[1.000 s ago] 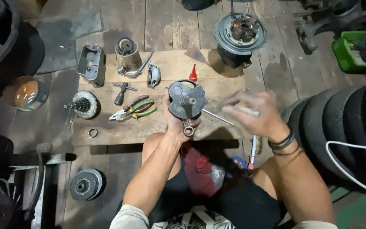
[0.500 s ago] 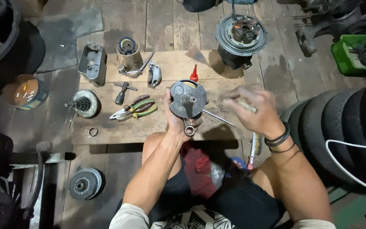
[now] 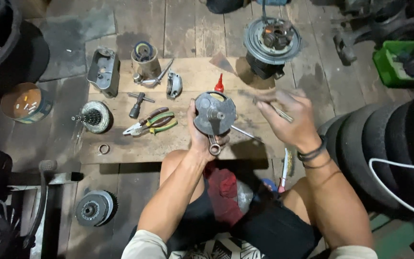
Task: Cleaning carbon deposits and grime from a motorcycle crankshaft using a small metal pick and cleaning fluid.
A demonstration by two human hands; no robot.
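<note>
far left: open tin (image 3: 26,102) with small bits inside sat on the floor. on the wooden board (image 3: 140,148), left to right: toothed clutch part (image 3: 93,116), small ring (image 3: 104,149) near the board's near edge, grey housing (image 3: 104,71) at the far corner, metal cylinder (image 3: 145,58), t-handle tool (image 3: 137,102), green-handled pliers (image 3: 152,123). geared disc (image 3: 94,207) lay on the floor nearer, left of the person's knee. left hand (image 3: 198,135) was closed around the crankshaft assembly (image 3: 214,113), held up over the board at centre, connecting rod end hanging down toward the person. red-capped bottle (image 3: 219,84) stood just behind it. right hand (image 3: 287,117) was closed on a thin metal tool (image 3: 281,114), just right of the crankshaft, not touching it. stator plate (image 3: 271,39) sat far, right of centre. stacked tyres (image 3: 384,148) on the right, green crate (image 3: 398,62) far right.
</note>
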